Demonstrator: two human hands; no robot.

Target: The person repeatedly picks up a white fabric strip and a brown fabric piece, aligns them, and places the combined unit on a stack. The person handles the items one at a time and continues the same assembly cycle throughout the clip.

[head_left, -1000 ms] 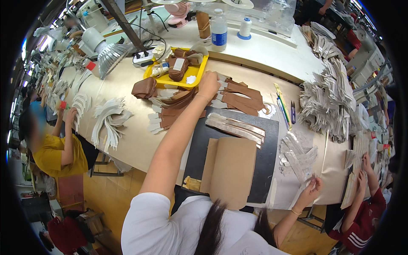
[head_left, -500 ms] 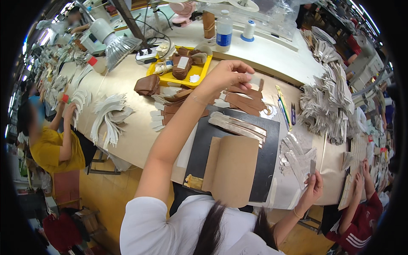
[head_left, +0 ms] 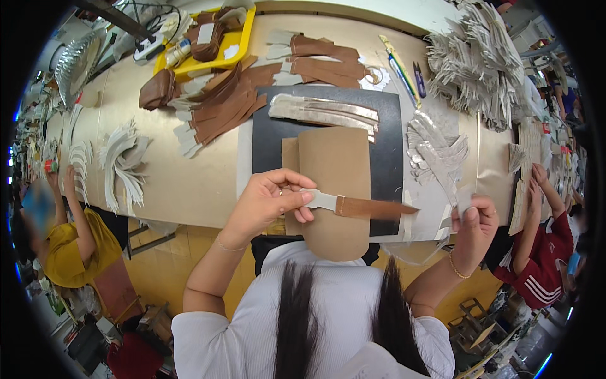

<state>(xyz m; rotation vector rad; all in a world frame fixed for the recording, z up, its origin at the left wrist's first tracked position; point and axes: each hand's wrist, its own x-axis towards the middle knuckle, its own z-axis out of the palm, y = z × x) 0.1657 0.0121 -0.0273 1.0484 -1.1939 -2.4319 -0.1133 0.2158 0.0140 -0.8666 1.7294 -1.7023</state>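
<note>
The person's left hand [head_left: 273, 203] clamps a brown strip [head_left: 371, 208] by its white end [head_left: 326, 201], and the right hand [head_left: 476, 222] pinches a pale piece [head_left: 465, 200].

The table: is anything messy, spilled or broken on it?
Nothing looks spilled or broken, but the grey strips right of the black board look messy: they lie crisscross, while the silvery strips lie roughly side by side. The tip of the brown strip in the left hand is too blurred to judge.
</note>
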